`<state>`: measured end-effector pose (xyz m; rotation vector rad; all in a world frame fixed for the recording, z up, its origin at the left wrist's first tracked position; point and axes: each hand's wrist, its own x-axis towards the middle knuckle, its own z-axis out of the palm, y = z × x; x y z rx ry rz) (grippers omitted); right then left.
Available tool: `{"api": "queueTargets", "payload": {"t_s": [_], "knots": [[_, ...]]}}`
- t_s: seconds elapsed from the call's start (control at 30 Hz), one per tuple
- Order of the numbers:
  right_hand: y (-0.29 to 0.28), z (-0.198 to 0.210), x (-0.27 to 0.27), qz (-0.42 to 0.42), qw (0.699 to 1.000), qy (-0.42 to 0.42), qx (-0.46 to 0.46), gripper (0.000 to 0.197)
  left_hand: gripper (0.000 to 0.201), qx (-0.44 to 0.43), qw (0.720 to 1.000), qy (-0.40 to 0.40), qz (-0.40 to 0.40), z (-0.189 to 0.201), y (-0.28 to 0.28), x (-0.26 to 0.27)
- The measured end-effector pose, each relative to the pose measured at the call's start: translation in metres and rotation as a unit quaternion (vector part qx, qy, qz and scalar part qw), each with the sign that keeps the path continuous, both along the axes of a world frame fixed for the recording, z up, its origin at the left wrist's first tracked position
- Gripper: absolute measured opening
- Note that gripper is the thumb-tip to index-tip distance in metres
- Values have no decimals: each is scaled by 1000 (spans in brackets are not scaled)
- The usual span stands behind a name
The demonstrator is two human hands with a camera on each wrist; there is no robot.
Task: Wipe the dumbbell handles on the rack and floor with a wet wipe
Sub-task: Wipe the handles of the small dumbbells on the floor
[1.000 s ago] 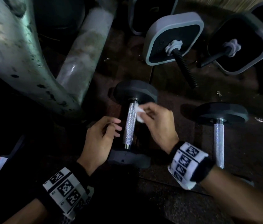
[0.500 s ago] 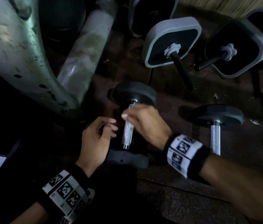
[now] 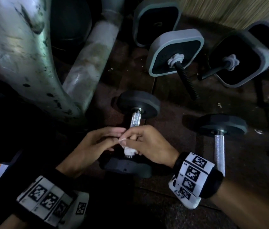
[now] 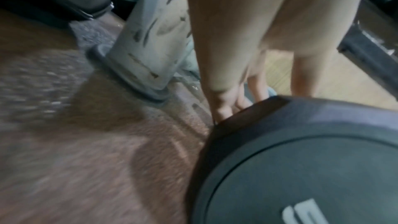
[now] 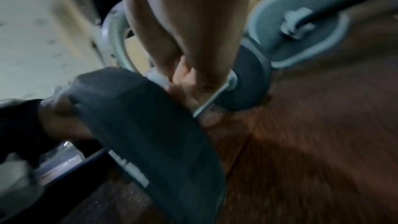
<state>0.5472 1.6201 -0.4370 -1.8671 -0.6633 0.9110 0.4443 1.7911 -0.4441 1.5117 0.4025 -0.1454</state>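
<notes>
Both hands are met over the near end of a knurled metal handle (image 3: 135, 120). A crumpled white wet wipe (image 3: 129, 151) is gripped by the curled fingers of the right hand (image 3: 148, 146); the wipe's upper edge is touched by the loosely extended fingertips of the left hand (image 3: 94, 146), though a pinch cannot be confirmed. Below the hands lies the dumbbell's near black rubber head (image 3: 127, 167). Right of the right hand, a second round-headed dumbbell (image 3: 219, 139) lies on the speckled rubber floor (image 3: 171, 123). Beyond, square grey-rimmed plates (image 3: 175, 53) are seen.
</notes>
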Motion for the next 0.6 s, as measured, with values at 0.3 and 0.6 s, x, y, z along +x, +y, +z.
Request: {"api": "queueTargets", "payload": {"t_s": [0.3, 0.6], "knots": [[-13, -6, -25, -302, 941, 112, 105, 13, 16, 181, 983, -20, 2, -24, 16, 38], [-4, -21, -47, -340, 931, 83, 102, 28, 29, 394, 910, -71, -109, -19, -7, 66]]}}
